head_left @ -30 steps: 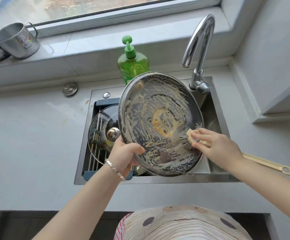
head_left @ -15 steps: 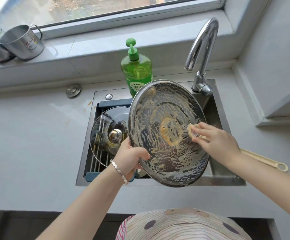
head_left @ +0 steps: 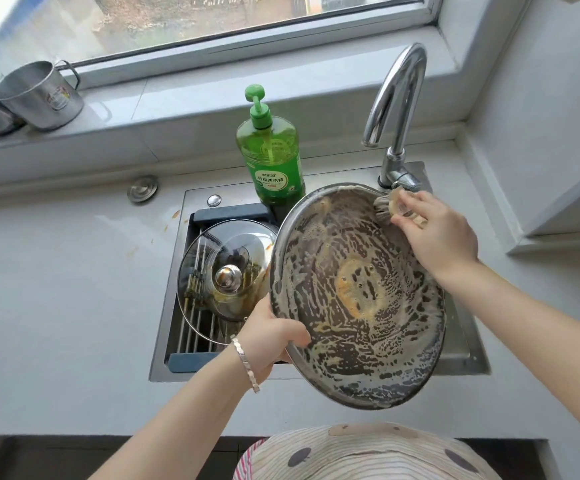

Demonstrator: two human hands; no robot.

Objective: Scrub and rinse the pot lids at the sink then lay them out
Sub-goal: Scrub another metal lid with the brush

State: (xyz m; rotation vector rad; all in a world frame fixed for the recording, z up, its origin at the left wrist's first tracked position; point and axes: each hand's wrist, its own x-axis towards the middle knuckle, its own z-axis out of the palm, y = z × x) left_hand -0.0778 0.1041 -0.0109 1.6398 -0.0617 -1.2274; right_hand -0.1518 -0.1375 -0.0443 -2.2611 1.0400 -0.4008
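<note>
– Steel first: where is the large round stainless-steel lid (head_left: 357,299) held, relative to the rectangular stainless-steel sink (head_left: 196,202)?

– It is held tilted above the sink's right half, sudsy underside upward. Its lower-left rim is gripped by the left hand (head_left: 267,336), thumb inside, fingers hidden behind. At the rim nearest the sink's back, the pale-handled scrubbing brush (head_left: 385,207) is pressed on by the right hand (head_left: 437,240), whose fingers are closed round its head.

– How is the scrubbing best done?

– By judgement, the rim should be followed all round and the yellowish centre patch worked again. The lid is best kept over the sink so drips are caught, and held firmly, since soapy steel is likely to slip.

– And the count?

– Two lids are seen: the steel one, and a round glass lid with a shiny metal knob (head_left: 212,271) lying on the rack (head_left: 195,327) in the sink's left half. One green pump bottle of detergent (head_left: 271,161) and one curved chrome tap (head_left: 399,98) stand at the sink's back. Two steel mugs (head_left: 37,95) are set well to its back left. One brush is counted.
</note>
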